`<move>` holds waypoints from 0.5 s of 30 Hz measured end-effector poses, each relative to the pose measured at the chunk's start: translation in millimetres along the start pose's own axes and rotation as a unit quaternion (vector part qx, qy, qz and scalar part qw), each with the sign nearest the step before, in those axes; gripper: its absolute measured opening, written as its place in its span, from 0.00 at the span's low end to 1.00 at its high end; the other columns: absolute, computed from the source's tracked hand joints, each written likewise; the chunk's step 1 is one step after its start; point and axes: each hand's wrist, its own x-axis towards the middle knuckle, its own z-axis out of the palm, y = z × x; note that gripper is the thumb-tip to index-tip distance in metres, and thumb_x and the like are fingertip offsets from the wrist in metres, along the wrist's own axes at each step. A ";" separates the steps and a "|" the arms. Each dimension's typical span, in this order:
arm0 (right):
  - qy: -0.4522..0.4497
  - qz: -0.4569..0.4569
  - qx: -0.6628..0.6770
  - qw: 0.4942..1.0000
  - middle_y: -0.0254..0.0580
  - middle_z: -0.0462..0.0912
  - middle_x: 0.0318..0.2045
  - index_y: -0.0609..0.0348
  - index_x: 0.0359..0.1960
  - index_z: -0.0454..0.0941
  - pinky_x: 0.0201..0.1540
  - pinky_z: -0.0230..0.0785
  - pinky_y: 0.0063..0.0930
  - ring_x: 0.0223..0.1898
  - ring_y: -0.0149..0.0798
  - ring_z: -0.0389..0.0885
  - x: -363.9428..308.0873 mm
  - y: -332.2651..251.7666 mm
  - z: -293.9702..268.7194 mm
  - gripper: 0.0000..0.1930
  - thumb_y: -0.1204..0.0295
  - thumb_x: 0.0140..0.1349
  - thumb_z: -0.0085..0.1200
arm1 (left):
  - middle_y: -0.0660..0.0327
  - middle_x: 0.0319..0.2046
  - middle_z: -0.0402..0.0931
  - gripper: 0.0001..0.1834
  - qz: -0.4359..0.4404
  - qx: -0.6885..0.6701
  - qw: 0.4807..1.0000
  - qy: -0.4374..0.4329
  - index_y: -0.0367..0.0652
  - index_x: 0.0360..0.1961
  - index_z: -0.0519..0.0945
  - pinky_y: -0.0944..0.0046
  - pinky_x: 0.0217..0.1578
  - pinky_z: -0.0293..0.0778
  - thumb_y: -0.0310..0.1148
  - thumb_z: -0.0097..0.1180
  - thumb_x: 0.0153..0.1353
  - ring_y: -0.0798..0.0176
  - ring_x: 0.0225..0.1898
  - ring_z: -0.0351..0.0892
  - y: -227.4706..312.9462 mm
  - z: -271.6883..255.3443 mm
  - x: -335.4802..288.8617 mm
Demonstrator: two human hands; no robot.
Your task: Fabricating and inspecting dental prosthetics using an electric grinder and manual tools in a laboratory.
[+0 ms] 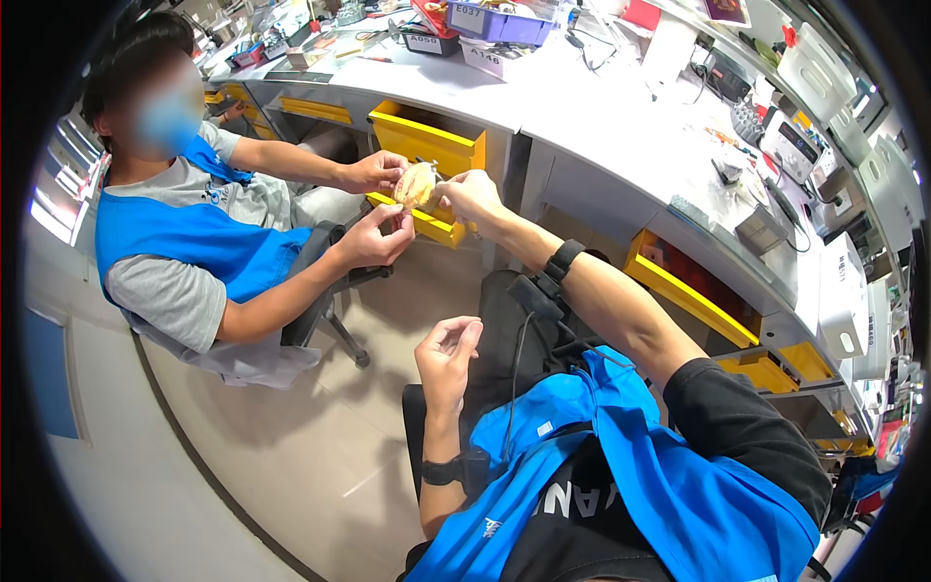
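My right hand [471,198] reaches forward with its fingers pinched at the right edge of a yellowish, rounded piece with reddish marks [417,184]. A small dark or metallic bit shows by my fingertips, too small to name. A co-worker facing me from the left holds the piece's other side, with one hand [376,172] above and the other hand [378,236] below. My left hand [446,361] is raised over my lap, apart from the piece. Its fingers are loosely curled in toward the thumb, and nothing shows in them.
Behind the piece, a yellow drawer [427,136] stands pulled out under the white workbench [601,116]. Another yellow drawer [690,291] sticks out on the right. Purple and white bins [504,21] sit on the bench. The co-worker's wheeled chair [351,335] is at the left.
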 end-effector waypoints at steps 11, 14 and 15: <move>0.013 -0.005 0.033 0.999 0.38 0.76 0.14 0.66 0.22 0.80 0.20 0.66 0.23 0.15 0.29 0.72 -2.7 -3.7 0.3 0.15 0.62 0.50 0.62 | 0.64 0.29 0.79 0.08 -0.005 0.000 1.000 0.007 0.34 0.38 0.82 0.75 0.27 0.70 0.27 0.63 0.59 0.76 0.28 0.74 -1.0 0.9 1.1; 0.015 -0.005 0.044 0.999 0.36 0.74 0.14 0.67 0.21 0.80 0.20 0.65 0.23 0.14 0.28 0.70 1.4 -3.0 -7.3 0.15 0.63 0.50 0.62 | 0.64 0.30 0.79 0.08 -0.009 0.004 1.000 0.008 0.34 0.38 0.82 0.75 0.27 0.70 0.27 0.63 0.60 0.76 0.29 0.74 -3.5 1.1 1.7; 0.009 -0.003 0.048 0.999 0.36 0.73 0.13 0.67 0.21 0.79 0.19 0.64 0.23 0.14 0.28 0.69 1.7 -3.4 -9.3 0.15 0.64 0.51 0.62 | 0.64 0.30 0.80 0.08 -0.012 0.005 1.000 0.010 0.34 0.38 0.82 0.75 0.27 0.70 0.27 0.63 0.60 0.76 0.29 0.74 -4.4 1.0 1.8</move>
